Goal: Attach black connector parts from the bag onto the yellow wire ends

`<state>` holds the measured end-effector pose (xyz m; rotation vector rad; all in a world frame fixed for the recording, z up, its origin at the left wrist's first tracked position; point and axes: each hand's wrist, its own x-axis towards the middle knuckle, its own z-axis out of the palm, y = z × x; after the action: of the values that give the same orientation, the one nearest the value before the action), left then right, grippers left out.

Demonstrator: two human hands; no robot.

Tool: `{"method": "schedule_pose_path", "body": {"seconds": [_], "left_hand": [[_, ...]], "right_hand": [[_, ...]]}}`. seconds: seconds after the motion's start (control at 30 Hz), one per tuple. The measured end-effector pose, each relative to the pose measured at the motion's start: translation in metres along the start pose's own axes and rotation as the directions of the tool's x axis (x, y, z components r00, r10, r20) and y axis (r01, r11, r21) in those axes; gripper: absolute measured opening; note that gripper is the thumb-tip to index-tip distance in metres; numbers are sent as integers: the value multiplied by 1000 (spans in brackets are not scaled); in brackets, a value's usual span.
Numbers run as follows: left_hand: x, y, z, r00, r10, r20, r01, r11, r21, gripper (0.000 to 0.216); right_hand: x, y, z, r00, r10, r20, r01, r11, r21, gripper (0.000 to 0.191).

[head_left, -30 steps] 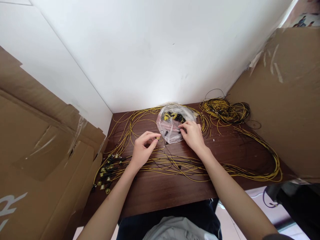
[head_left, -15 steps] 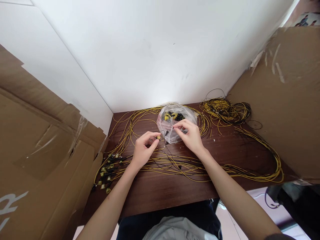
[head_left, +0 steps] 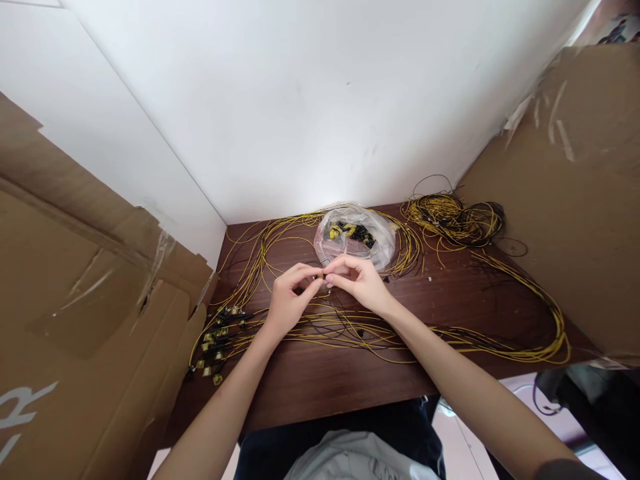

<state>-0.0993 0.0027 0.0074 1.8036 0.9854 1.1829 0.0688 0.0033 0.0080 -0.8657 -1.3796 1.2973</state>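
Note:
My left hand (head_left: 289, 298) pinches a small yellow connector (head_left: 319, 276) on the end of a thin wire, just above the dark wooden table (head_left: 325, 373). My right hand (head_left: 356, 279) meets it fingertip to fingertip, pinching a tiny part against the same connector; what that part is I cannot tell. Right behind the hands lies a clear plastic bag (head_left: 356, 235) holding several small yellow and black parts. Long yellow and black wires (head_left: 350, 327) run across the table under both hands.
A row of wire ends with fitted connectors (head_left: 216, 337) lies at the table's left edge. A tangled coil of yellow and black wires (head_left: 453, 220) sits at the back right. Cardboard sheets (head_left: 85, 293) lean on the left, and a cardboard sheet (head_left: 565, 200) stands on the right. A white wall rises behind.
My right hand has left the plastic bag and moved left and nearer, joining my left hand at the connector. The bag has settled back slightly. My left hand has stayed in place.

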Motion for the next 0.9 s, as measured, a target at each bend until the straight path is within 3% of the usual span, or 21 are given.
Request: {"method": "schedule_pose_path", "body": {"seconds": [0.17,0.5,0.7,0.9], "left_hand": [[1,2,0,1000,7,-5,-7,1000,18,13],[-1,-4,0,1000,-23,-15,23,999,43,9],[0,-3,0,1000,-15,-27,17,998,66,8],[-1,-4,2,995,-88,-52,89,996,27,13]], "right_hand": [[1,3,1,997,51,-58,-47,996,80,25],[-1,4,0,998,39,-42,-42,997,-71,22],[-1,7,0,998,47,-48,-50,996,-76,22],[0,6,-1,999,17,-50,-23,990,-136,16]]}}
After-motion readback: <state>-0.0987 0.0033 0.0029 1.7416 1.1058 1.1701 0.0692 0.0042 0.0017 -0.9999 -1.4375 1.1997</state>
